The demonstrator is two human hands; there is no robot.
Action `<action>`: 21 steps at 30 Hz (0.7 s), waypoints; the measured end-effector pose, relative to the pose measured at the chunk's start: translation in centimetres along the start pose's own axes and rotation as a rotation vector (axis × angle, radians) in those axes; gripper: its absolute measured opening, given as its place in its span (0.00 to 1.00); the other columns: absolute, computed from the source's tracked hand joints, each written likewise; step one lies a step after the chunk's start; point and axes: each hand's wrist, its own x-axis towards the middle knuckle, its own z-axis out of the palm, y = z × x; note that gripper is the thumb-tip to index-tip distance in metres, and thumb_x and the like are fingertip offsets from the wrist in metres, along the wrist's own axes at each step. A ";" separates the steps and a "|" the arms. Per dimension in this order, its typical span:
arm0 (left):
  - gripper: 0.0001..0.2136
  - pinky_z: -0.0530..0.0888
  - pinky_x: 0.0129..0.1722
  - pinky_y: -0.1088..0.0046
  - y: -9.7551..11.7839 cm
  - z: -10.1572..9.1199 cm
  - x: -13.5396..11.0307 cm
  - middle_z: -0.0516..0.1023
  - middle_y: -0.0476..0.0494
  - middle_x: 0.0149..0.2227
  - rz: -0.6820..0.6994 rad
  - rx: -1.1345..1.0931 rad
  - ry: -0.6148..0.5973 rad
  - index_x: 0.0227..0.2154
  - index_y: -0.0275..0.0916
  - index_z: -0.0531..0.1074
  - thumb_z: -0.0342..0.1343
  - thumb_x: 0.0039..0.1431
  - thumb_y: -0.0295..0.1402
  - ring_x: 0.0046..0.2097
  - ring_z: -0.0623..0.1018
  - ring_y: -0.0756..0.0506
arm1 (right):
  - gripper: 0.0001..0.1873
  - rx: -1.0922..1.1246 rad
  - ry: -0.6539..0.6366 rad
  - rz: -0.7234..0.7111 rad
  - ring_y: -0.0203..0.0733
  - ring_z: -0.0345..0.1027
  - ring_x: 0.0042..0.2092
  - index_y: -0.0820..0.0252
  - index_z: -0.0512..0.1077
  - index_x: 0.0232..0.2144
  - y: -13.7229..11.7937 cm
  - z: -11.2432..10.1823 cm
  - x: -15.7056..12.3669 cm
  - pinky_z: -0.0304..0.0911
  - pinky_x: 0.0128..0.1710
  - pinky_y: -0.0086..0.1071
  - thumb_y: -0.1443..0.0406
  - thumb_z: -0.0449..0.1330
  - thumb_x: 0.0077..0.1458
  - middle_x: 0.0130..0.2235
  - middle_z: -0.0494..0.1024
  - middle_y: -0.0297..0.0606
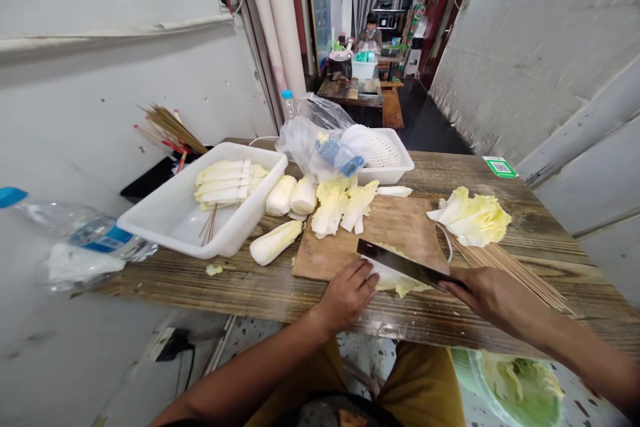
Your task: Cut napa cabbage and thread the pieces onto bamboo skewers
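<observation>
My right hand [483, 291] is wrapped round the handle of a dark-bladed kitchen knife [400, 263]. Its blade lies across a napa cabbage leaf [404, 285] at the near edge of the wooden cutting board [407, 219]. With bent fingers, my left hand [350, 295] grips the white end of that leaf, close to the knife's tip. Cut napa cabbage leaves [330, 210] rest on the board's far left part. Left of the board lies a small napa cabbage heart [275, 242], with cut cabbage stumps [303, 197] behind it.
A white tub [173, 230] on the left holds skewered cabbage pieces [233, 181]. Loose cabbage leaves [470, 217] lie over bamboo skewers [520, 273] on the right. Behind the board are a plastic bag [315, 150] and another white tub [395, 173]. A person [370, 30] sits farther back.
</observation>
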 end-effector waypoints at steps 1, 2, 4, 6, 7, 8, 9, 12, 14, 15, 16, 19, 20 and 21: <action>0.12 0.72 0.52 0.59 0.0 0.0 0.0 0.73 0.34 0.47 0.000 -0.001 0.006 0.46 0.33 0.69 0.48 0.61 0.31 0.54 0.69 0.41 | 0.24 0.001 -0.002 0.001 0.42 0.72 0.28 0.59 0.75 0.31 0.0 0.0 0.0 0.59 0.28 0.32 0.56 0.42 0.64 0.26 0.77 0.39; 0.12 0.72 0.52 0.59 0.0 0.0 0.0 0.73 0.34 0.47 0.000 -0.001 0.010 0.46 0.33 0.69 0.48 0.61 0.31 0.54 0.69 0.41 | 0.24 0.001 -0.004 0.003 0.42 0.72 0.29 0.59 0.75 0.31 0.0 0.0 0.0 0.59 0.28 0.32 0.56 0.42 0.64 0.27 0.78 0.39; 0.12 0.72 0.51 0.60 0.0 -0.1 0.0 0.73 0.34 0.46 0.002 -0.004 0.016 0.45 0.33 0.69 0.48 0.61 0.31 0.54 0.69 0.41 | 0.24 -0.001 -0.007 0.004 0.42 0.72 0.29 0.59 0.75 0.32 0.0 0.0 0.1 0.59 0.29 0.32 0.56 0.42 0.64 0.27 0.78 0.39; 0.12 0.72 0.51 0.60 0.0 -0.1 0.0 0.73 0.34 0.46 -0.001 -0.009 0.012 0.46 0.33 0.69 0.48 0.61 0.31 0.54 0.69 0.41 | 0.23 -0.004 -0.014 0.003 0.41 0.72 0.28 0.59 0.75 0.32 0.1 0.0 0.1 0.59 0.28 0.31 0.56 0.42 0.64 0.27 0.78 0.39; 0.12 0.72 0.51 0.60 0.0 -0.1 0.0 0.73 0.34 0.46 -0.004 -0.012 0.010 0.46 0.33 0.69 0.48 0.61 0.31 0.54 0.69 0.41 | 0.23 -0.006 -0.019 0.003 0.41 0.72 0.28 0.59 0.74 0.31 0.2 -0.1 0.2 0.59 0.28 0.31 0.57 0.43 0.64 0.27 0.78 0.39; 0.12 0.72 0.51 0.59 0.0 -0.1 0.0 0.73 0.34 0.46 -0.006 -0.015 0.007 0.46 0.33 0.69 0.48 0.61 0.31 0.54 0.69 0.41 | 0.23 -0.009 -0.026 0.002 0.40 0.72 0.27 0.59 0.74 0.30 0.3 -0.1 0.2 0.59 0.28 0.31 0.57 0.43 0.64 0.26 0.78 0.39; 0.13 0.72 0.51 0.59 0.0 -0.1 0.0 0.73 0.34 0.46 -0.007 -0.019 0.003 0.46 0.34 0.69 0.48 0.61 0.31 0.54 0.68 0.41 | 0.23 -0.011 -0.032 0.000 0.40 0.72 0.27 0.59 0.74 0.29 0.4 -0.2 0.3 0.58 0.27 0.31 0.57 0.43 0.64 0.26 0.78 0.39; 0.13 0.72 0.52 0.59 -0.1 0.0 -0.1 0.72 0.34 0.47 -0.010 -0.028 -0.014 0.46 0.33 0.69 0.48 0.61 0.31 0.55 0.68 0.41 | 0.22 -0.019 -0.055 -0.010 0.41 0.72 0.28 0.60 0.73 0.28 0.4 -0.4 0.8 0.58 0.27 0.30 0.58 0.44 0.63 0.26 0.78 0.39; 0.13 0.72 0.52 0.59 -0.2 0.0 -0.1 0.72 0.34 0.47 0.001 -0.030 -0.017 0.46 0.33 0.69 0.48 0.61 0.31 0.55 0.68 0.41 | 0.21 -0.029 -0.063 -0.005 0.42 0.72 0.28 0.60 0.74 0.28 0.1 -0.4 1.4 0.57 0.26 0.31 0.58 0.45 0.63 0.26 0.78 0.41; 0.13 0.72 0.52 0.59 -0.2 0.0 -0.1 0.72 0.33 0.47 0.007 -0.028 -0.012 0.46 0.32 0.69 0.49 0.61 0.30 0.55 0.68 0.40 | 0.21 -0.037 -0.061 0.001 0.43 0.72 0.28 0.61 0.74 0.28 -0.1 -0.4 1.8 0.56 0.26 0.31 0.58 0.45 0.63 0.26 0.78 0.42; 0.13 0.72 0.52 0.59 -0.2 0.0 -0.1 0.72 0.33 0.47 0.010 -0.022 -0.002 0.46 0.32 0.69 0.49 0.60 0.30 0.54 0.68 0.40 | 0.21 -0.045 -0.057 0.006 0.43 0.72 0.27 0.61 0.74 0.28 -0.4 -0.3 2.2 0.55 0.26 0.32 0.58 0.45 0.62 0.26 0.78 0.43; 0.12 0.73 0.51 0.60 -0.1 -0.1 0.0 0.73 0.33 0.46 -0.001 -0.005 0.026 0.44 0.32 0.70 0.50 0.60 0.30 0.53 0.69 0.40 | 0.21 -0.054 -0.041 0.006 0.45 0.72 0.28 0.61 0.74 0.28 -1.1 0.2 2.9 0.55 0.26 0.32 0.58 0.46 0.62 0.26 0.78 0.45; 0.12 0.73 0.51 0.60 -0.1 -0.1 0.0 0.73 0.34 0.46 -0.003 -0.002 0.031 0.44 0.32 0.71 0.50 0.60 0.30 0.53 0.70 0.41 | 0.21 -0.051 -0.037 0.004 0.44 0.72 0.29 0.61 0.73 0.27 -1.1 0.3 2.7 0.55 0.26 0.32 0.58 0.46 0.62 0.26 0.78 0.45; 0.12 0.73 0.51 0.60 -0.1 -0.1 0.0 0.73 0.34 0.46 0.000 -0.002 0.035 0.44 0.33 0.71 0.50 0.60 0.30 0.52 0.70 0.41 | 0.20 -0.046 -0.035 0.004 0.44 0.72 0.29 0.60 0.73 0.27 -0.9 0.4 2.4 0.55 0.27 0.32 0.58 0.46 0.62 0.27 0.78 0.44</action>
